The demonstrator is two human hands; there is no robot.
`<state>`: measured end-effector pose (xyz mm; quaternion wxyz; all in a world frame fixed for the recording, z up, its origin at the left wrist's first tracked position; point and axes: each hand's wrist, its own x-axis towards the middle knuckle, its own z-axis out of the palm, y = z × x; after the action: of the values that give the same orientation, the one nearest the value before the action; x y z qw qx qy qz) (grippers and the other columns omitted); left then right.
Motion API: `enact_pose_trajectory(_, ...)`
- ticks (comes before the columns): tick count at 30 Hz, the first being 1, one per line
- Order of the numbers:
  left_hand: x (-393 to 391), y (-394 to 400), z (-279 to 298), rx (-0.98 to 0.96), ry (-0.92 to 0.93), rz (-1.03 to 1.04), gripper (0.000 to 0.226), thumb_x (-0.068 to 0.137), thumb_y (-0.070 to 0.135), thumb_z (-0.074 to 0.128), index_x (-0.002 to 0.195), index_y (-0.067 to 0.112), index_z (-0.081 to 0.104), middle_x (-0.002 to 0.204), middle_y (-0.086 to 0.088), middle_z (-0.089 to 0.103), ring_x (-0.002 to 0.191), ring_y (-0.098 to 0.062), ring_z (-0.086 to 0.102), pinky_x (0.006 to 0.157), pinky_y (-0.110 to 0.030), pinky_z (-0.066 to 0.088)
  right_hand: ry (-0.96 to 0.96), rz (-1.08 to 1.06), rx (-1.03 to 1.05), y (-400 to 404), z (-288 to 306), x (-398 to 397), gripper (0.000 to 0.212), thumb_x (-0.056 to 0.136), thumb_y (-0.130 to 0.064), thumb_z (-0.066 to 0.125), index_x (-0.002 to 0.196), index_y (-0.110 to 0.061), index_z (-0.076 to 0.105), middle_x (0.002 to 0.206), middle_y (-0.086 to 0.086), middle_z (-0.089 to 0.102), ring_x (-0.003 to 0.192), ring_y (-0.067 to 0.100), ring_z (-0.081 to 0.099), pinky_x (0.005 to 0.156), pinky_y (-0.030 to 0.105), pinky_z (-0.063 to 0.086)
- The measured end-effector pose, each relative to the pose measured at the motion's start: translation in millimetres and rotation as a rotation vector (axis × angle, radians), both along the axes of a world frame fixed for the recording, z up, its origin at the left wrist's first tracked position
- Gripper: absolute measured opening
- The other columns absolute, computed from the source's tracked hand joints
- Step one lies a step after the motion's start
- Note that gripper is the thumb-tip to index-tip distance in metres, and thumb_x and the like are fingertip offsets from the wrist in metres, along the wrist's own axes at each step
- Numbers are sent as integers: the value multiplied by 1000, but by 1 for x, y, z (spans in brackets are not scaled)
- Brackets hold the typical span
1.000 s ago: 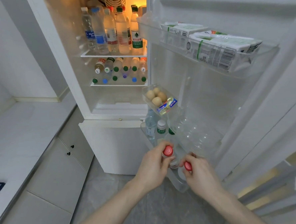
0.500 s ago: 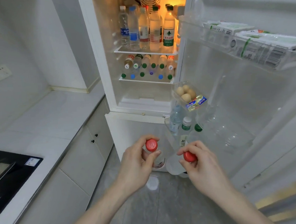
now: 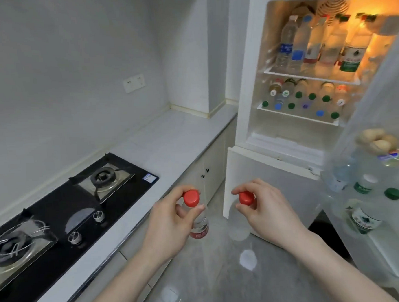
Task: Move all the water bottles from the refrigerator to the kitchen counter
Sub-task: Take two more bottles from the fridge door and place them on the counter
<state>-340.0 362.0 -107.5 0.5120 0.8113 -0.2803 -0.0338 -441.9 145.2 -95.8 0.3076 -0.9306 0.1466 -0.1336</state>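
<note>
My left hand (image 3: 169, 225) grips a red-capped water bottle (image 3: 199, 223) by its neck. My right hand (image 3: 265, 210) pinches a second red-capped bottle (image 3: 238, 227) at its cap; both hang over the floor between the counter and the fridge. The open refrigerator (image 3: 240, 78) holds several upright bottles (image 3: 313, 43) on its top shelf and several lying bottles (image 3: 302, 97) on the shelf below. More bottles (image 3: 361, 185) stand in the lower door rack at the right. The white kitchen counter (image 3: 174, 140) runs along the left wall.
A black gas hob (image 3: 57, 211) with two burners is set into the counter at the left. Eggs (image 3: 375, 140) sit in a door rack. The open fridge door (image 3: 382, 93) stands at my right. Cabinet doors (image 3: 206, 169) lie under the counter.
Both hands lifted the two red-capped bottles out of the door rack and carried them left. My view has swung left, bringing the counter and hob into sight.
</note>
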Motion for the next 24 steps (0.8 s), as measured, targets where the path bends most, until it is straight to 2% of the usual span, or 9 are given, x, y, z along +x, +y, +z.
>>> enact_pose_trajectory(3, 4, 61, 4, 14, 7, 124, 23, 90, 26, 77, 106, 38, 64, 58, 3, 62, 56, -29, 60, 63, -42, 58, 4, 113, -9, 47, 0, 33, 23, 93, -25, 75, 114, -34, 71, 104, -17, 59, 92, 7, 57, 82, 21, 38)
enact_pose_trajectory(5, 3, 101, 5, 23, 0, 199, 22, 91, 26, 76, 105, 36, 64, 55, -3, 58, 51, -26, 55, 60, -38, 56, 10, 198, -5, 80, -1, 55, 25, 92, -25, 76, 114, -35, 70, 100, -20, 57, 90, 6, 56, 85, 24, 43)
enact_pose_trajectory(7, 2, 136, 5, 30, 1, 261, 21, 91, 26, 76, 105, 36, 64, 53, -7, 54, 46, -16, 46, 54, -32, 47, 7, 276, 12, 110, 0, 75, 26, 91, -24, 77, 113, -36, 70, 97, -23, 55, 88, 5, 56, 88, 26, 47)
enact_pose_trajectory(10, 2, 188, 5, 50, -5, 385, 22, 91, 26, 76, 104, 39, 64, 58, 6, 56, 49, -8, 44, 56, -19, 41, 15, 415, 19, 159, 2, 106, 27, 90, -22, 77, 111, -38, 70, 102, -18, 59, 84, -1, 57, 79, 9, 41)
enact_pose_trajectory(12, 0, 216, 4, 42, 5, 477, 24, 90, 27, 77, 104, 41, 64, 65, 14, 61, 52, -7, 44, 59, -18, 45, 22, 500, 35, 189, 3, 124, 26, 91, -21, 76, 110, -38, 71, 105, -17, 61, 80, -1, 58, 77, 9, 41)
enact_pose_trajectory(15, -2, 260, 1, 8, 29, 625, 26, 89, 27, 77, 104, 44, 64, 72, 6, 66, 53, -7, 43, 60, -25, 48, 28, 635, 31, 238, 6, 152, 28, 89, -20, 77, 109, -38, 72, 103, -21, 60, 82, 1, 61, 83, 23, 49)
enact_pose_trajectory(18, -4, 300, -4, 7, 63, 766, 25, 89, 31, 76, 105, 45, 64, 67, -2, 63, 52, -9, 45, 61, -34, 51, 38, 786, 10, 288, 6, 180, 29, 89, -19, 77, 108, -40, 71, 106, -24, 60, 94, 1, 62, 88, 24, 51)
enact_pose_trajectory(20, -6, 322, -5, 20, 76, 840, 23, 90, 31, 75, 106, 44, 64, 64, -3, 60, 51, -9, 43, 58, -29, 47, 45, 874, -11, 320, 6, 197, 29, 91, -19, 75, 109, -40, 71, 105, -24, 60, 95, 0, 61, 87, 23, 50)
enact_pose_trajectory(24, -5, 359, -5, 16, 117, 985, 22, 91, 27, 74, 102, 41, 63, 50, 5, 48, 47, -10, 39, 54, -26, 39, 50, 1046, -19, 374, 2, 229, 26, 92, -20, 73, 109, -40, 68, 107, -22, 60, 98, 2, 59, 85, 19, 46)
